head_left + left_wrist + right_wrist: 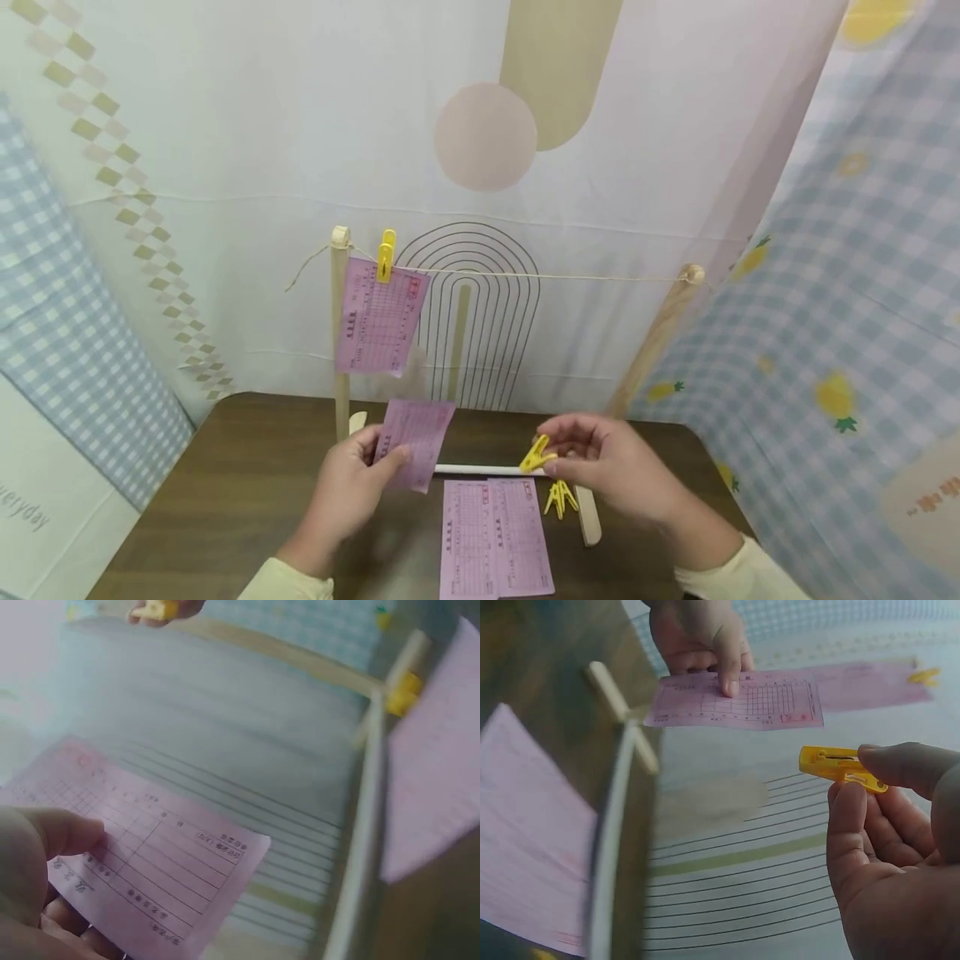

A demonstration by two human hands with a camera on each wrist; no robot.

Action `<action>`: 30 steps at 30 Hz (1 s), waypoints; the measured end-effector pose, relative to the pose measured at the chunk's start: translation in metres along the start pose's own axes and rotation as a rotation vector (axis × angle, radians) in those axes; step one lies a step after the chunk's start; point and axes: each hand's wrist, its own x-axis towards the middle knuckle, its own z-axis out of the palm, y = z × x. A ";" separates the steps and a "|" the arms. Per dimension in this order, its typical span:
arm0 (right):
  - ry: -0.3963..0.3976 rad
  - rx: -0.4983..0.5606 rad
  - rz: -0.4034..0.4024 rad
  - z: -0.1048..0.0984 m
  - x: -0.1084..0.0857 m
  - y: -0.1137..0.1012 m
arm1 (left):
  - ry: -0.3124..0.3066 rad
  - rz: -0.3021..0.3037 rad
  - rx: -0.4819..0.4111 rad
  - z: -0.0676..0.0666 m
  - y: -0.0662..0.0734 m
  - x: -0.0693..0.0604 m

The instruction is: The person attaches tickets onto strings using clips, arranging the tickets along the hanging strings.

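In the head view my left hand (352, 477) pinches a pink printed form (417, 442) between thumb and fingers, just below the string. My right hand (618, 462) holds a yellow clothespin (536, 454) by its handle ends, thumb on one side and fingers on the other. The right wrist view shows that same clothespin (832, 765) pointing toward the held form (772, 697), apart from it. Another pink form (382, 321) hangs at the left end of the string (510, 274), clipped by a yellow clothespin (386, 258).
Two more pink forms (471, 537) lie side by side on the brown table (195, 517). Yellow clothespins (560, 498) lie right of them. Wooden posts (341, 400) carry the string, and a white rod (480, 470) runs low between them. Patterned cloth stands behind and at the sides.
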 end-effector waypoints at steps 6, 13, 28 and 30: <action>0.113 -0.243 -0.174 -0.016 0.016 -0.069 | -0.005 0.113 -0.059 0.003 0.042 0.014; 0.182 -0.451 -0.280 -0.028 0.039 -0.135 | -0.002 0.137 -0.211 0.015 0.078 0.025; 0.269 -0.623 -0.260 -0.024 0.092 -0.219 | 0.048 0.166 -0.247 0.035 0.115 0.045; 0.270 -0.618 -0.246 -0.022 0.098 -0.225 | 0.043 0.172 -0.254 0.036 0.116 0.047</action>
